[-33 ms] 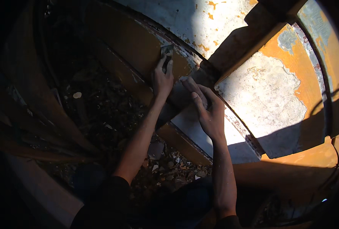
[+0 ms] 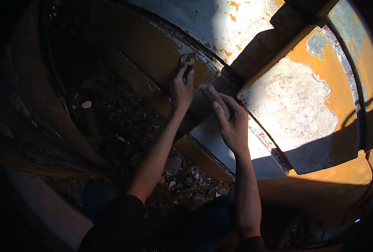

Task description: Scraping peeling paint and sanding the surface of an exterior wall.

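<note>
left hand [image 2: 181, 90] pressing (fingers extended), right hand [image 2: 230, 122] curled

Peeling orange-and-grey painted wall [image 2: 304, 105], debris-strewn floor [image 2: 123, 122], hard sunlight, deep shadows

no packages, labels, signs or screens in view

We look down from a single head-worn fisheye camera, close over our own forearms rising from the lower edge. It faces a curved, peeling orange-and-grey painted surface [image 2: 291, 105], whose edges bend toward the rim.
</note>
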`<state>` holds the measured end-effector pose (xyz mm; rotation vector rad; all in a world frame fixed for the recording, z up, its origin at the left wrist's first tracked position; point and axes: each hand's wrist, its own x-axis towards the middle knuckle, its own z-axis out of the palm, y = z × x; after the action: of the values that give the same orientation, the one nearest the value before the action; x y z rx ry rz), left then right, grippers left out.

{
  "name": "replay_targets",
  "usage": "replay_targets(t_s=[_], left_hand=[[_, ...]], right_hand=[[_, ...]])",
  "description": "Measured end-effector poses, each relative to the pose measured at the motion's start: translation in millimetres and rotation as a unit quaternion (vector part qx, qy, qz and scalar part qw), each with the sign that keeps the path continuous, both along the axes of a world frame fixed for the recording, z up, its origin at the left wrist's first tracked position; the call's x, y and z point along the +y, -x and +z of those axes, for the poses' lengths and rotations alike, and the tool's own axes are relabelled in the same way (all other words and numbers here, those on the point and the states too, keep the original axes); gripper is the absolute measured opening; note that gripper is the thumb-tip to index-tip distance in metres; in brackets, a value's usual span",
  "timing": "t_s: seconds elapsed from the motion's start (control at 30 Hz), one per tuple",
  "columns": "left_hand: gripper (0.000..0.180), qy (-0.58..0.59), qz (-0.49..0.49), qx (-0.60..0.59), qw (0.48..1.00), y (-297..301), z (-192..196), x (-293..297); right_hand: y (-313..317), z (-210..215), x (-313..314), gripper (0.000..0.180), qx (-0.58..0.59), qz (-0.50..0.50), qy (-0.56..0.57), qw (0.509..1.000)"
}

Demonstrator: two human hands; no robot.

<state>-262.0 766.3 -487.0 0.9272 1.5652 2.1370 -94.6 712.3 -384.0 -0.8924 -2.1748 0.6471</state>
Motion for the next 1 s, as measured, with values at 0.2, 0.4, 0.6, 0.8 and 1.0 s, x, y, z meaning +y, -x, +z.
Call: replay_targets(t_s=[0.2,0.4,0.6,0.8,1.0], left_hand=[[0.050,-0.018,0.042,-0.003,0.999,19,-19,23],[0.049,0.079,0.075,0.076,0.991,-37,-36,12],[0.050,0.079,0.041,0.009,0.996,-25,-35,15],[0.049,0.025,0.039,0.001,0.999,-26,-23,7],[0.046,0.032,-0.009,0.080,0.996,-31,-41,-8]], right_hand=[[3,3,2,0.032,0.019,0.000,0.028,0.999],[-4,-5,10,0.032,0.023,0.013,0.021,0.999],[-2,-1,-1,0.031,-0.003,0.008,0.015,1.000],[0,0,4,0.031,0.037,-0.021,0.006,0.999],[-4,-3,6,0.031,0.066,-0.037,-0.013,0.997]])
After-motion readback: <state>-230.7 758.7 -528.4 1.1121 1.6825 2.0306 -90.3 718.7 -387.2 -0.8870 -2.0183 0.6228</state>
